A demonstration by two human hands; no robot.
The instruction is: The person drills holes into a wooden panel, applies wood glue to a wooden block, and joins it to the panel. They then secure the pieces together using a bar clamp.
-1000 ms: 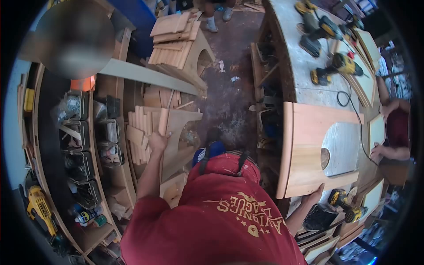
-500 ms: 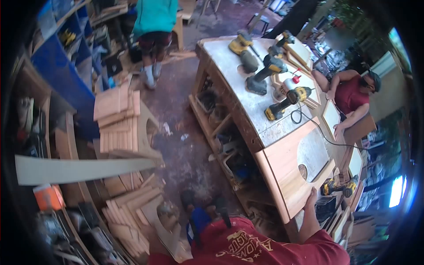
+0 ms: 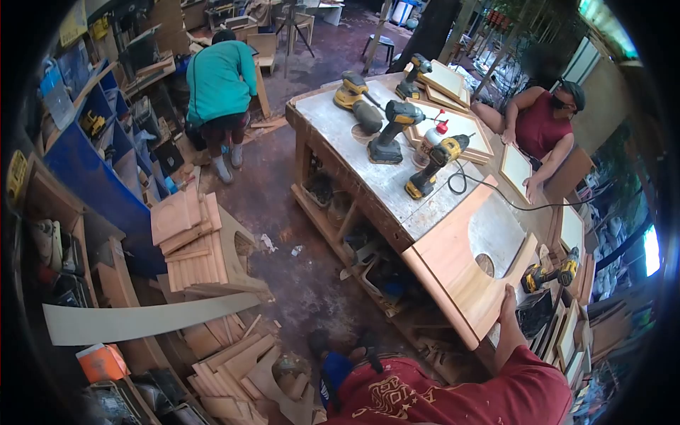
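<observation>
The right hand is grasping the near edge of the arch-cut wooden panel lying on the workbench; the left hand's grip I cannot tell. Gold shirt lettering is showing creased, mostly unreadable.

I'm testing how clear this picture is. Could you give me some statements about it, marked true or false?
1. The right hand touches the wooden board. True.
2. The wooden board has no cutout. False: it has a large curved one.
3. The person in the teal top is bent forward. True.
4. The red-capped bottle is on the floor. False: the bottle is on the table, among power tools.
</observation>
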